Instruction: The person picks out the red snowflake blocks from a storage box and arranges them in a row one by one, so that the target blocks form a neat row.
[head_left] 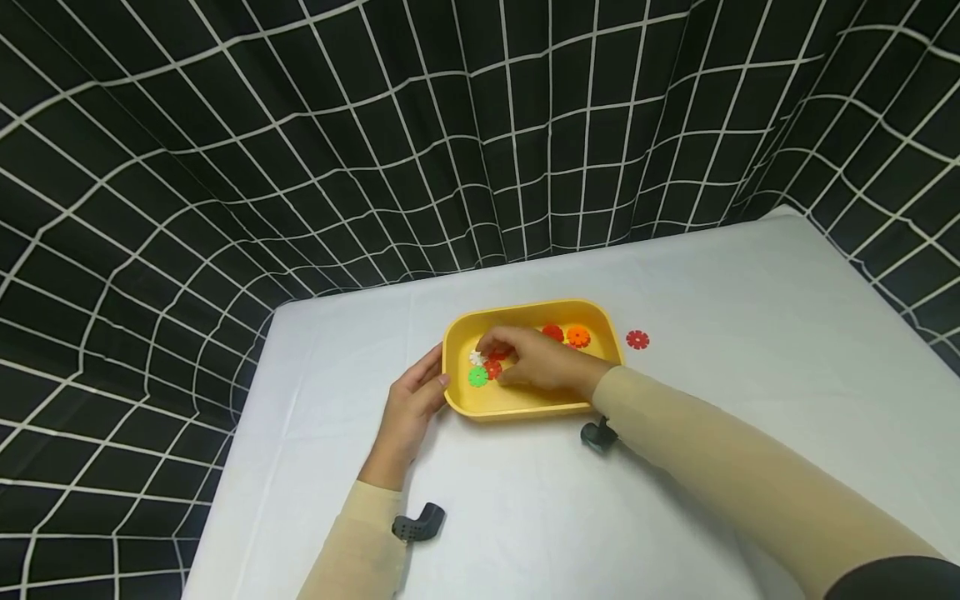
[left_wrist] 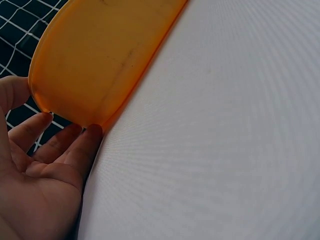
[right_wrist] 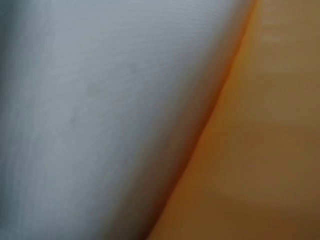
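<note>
A yellow plastic bin (head_left: 540,410) sits on the table with small notched discs inside. My left hand (head_left: 412,404) holds its left end; in the left wrist view the thumb (left_wrist: 15,92) lies at the rim and the fingertips (left_wrist: 93,132) against the wall. Inside the bin, my right hand (head_left: 540,358) reaches down with thumb and forefinger spread over red discs (head_left: 492,369). Close to its fingertips lie a white disc (head_left: 476,358) and a green disc (head_left: 477,377). The right wrist view catches only blurred bin wall (right_wrist: 260,150) and cloth; the hand is out of it.
An orange disc (head_left: 578,336) and another red disc (head_left: 552,332) lie toward the bin's right end. Outside, a single red disc (head_left: 637,339) rests on the white tablecloth (head_left: 735,333). A dark gridded curtain (head_left: 420,167) hangs behind the table and along its left.
</note>
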